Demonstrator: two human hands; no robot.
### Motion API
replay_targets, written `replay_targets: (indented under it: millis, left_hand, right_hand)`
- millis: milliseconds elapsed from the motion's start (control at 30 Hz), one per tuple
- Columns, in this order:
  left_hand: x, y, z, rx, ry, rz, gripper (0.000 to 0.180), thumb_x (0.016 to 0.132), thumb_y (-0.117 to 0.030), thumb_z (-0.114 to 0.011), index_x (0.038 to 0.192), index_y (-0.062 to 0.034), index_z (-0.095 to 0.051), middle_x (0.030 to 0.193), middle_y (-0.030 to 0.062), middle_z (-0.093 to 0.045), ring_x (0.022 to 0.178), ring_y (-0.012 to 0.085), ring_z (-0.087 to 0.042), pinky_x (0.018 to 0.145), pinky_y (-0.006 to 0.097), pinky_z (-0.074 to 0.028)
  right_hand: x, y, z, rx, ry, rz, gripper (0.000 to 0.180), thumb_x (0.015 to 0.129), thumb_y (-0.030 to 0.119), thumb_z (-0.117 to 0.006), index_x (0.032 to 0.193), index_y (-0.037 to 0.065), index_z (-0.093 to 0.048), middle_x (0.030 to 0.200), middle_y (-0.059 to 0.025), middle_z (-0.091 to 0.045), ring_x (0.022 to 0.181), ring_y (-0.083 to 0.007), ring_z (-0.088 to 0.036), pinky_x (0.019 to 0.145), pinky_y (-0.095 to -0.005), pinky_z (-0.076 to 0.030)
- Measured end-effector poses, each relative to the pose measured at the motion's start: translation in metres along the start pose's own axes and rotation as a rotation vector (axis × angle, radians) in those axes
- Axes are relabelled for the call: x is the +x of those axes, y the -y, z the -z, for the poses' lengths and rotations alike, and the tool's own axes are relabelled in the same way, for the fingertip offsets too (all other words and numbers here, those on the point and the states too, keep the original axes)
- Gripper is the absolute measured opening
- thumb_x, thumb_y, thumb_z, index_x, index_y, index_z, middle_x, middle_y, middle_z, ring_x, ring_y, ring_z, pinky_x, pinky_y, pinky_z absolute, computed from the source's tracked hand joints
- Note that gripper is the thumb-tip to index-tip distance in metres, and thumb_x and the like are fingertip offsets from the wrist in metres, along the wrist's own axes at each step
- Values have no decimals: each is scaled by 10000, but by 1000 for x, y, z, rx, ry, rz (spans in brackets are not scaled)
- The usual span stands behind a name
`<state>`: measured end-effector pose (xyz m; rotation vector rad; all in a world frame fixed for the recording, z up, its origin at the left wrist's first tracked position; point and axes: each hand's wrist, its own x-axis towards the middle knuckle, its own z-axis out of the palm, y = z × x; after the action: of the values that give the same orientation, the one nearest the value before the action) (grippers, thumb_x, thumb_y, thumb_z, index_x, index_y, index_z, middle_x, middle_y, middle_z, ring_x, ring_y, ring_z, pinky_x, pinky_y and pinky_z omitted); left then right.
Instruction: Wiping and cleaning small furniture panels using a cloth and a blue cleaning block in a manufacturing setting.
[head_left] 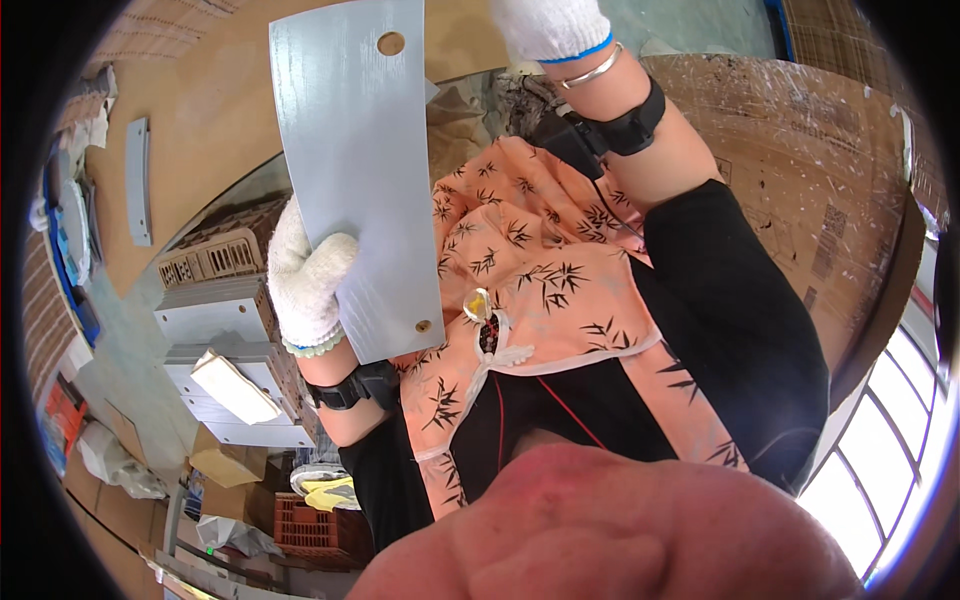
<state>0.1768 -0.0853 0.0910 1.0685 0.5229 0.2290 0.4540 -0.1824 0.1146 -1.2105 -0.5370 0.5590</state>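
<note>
My left hand [305, 275], in a white knitted glove, grips a long pale-grey board [355, 170] by its left edge, with the thumb lying across its face. The board has a round hole near its top right corner and a smaller one near its lower right. It is slightly curved and held up in front of a peach apron [570, 290] with dark leaf prints. My right hand [555, 28], also in a white glove, is at the top edge, right of the board and apart from what shows of it. Its fingers are cut off by the picture's edge.
Stacked grey boards [215, 320] stand at my left, a folded white item [235, 385] on them. Behind is a brown plastic crate [225, 245]. Another grey board [138, 180] lies on brown sheeting at the upper left. Large cardboard [790, 170] spreads at right.
</note>
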Motion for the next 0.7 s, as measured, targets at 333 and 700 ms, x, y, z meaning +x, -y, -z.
replay_targets:
  millis: [333,700]
  left_hand:
    - [-5,2,8,3,-28,6,640,787,-302,-823,1261,46,-570,1120,106,-670,994,184,-629,880,312,-495]
    - [-5,4,9,-26,-5,19,636,796,-307,-813,1269,41,-567,1131,109,-666,1010,192,-624,904,322,-481]
  right_hand:
    - [-1,4,0,-52,-28,12,190,941,180,-660,1042,46,-571,804,-7,-619,600,-68,-547,539,-196,-443]
    - [-5,10,-3,-256,-27,91,192,966,185,-622,1088,50,-683,802,42,-610,611,-30,-481,551,-188,-392]
